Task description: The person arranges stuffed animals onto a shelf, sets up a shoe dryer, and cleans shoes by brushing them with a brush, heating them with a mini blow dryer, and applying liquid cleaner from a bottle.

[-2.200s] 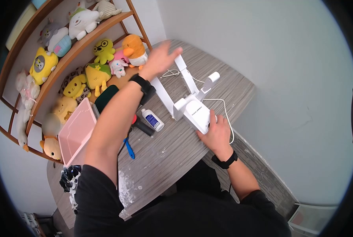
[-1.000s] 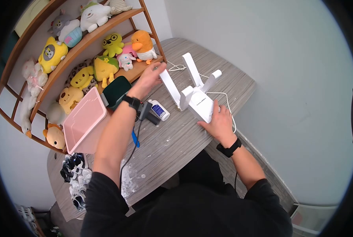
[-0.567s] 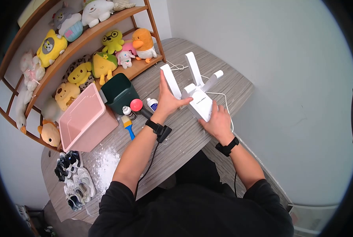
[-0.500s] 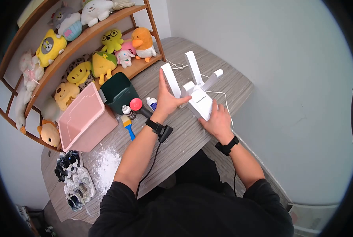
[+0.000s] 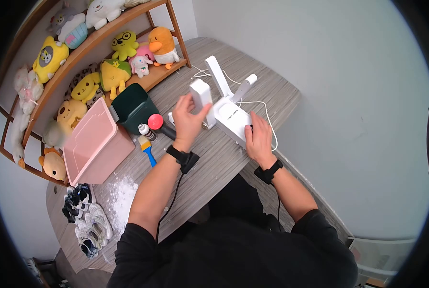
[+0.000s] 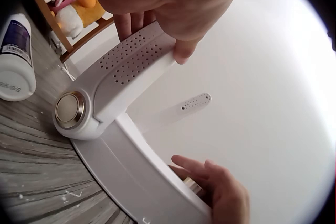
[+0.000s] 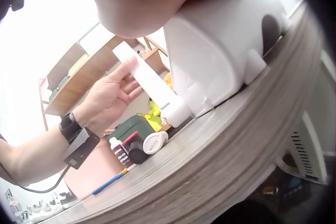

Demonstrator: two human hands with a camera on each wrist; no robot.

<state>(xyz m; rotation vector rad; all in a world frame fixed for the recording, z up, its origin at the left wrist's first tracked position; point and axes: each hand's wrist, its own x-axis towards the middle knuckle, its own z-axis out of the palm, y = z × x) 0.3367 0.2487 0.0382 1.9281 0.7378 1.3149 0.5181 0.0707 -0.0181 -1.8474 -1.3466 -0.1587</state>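
A white shoe dryer [image 5: 233, 120] sits on the table, its folding arms standing up from the base. My left hand [image 5: 189, 120] grips the two left arms [image 6: 126, 64], thumb on one side and fingers behind; they lie against each other. Their perforated sides and round metallic hinge show in the left wrist view. The two far arms [image 5: 219, 79] stand spread apart. Over the near end of the base my right hand [image 5: 259, 139] holds on, fingers by a metallic-edged knob [image 6: 192, 185]. In the right wrist view the palm hides part of that end.
Left of the dryer are a white bottle [image 6: 16, 56], a red-and-black tool [image 5: 160, 126], a small bottle [image 5: 147, 132] and a blue-handled brush [image 5: 147, 150]. Beyond stand a green bin [image 5: 135, 108], a pink bin [image 5: 99, 149], shoes [image 5: 92, 225] and a shelf of plush toys [image 5: 116, 77]. A white cord [image 5: 267, 120] trails behind.
My left hand has come back from above the arms, reached in and gripped the left pair. Those two arms stood apart and are now together. The right hand has stayed on the base.
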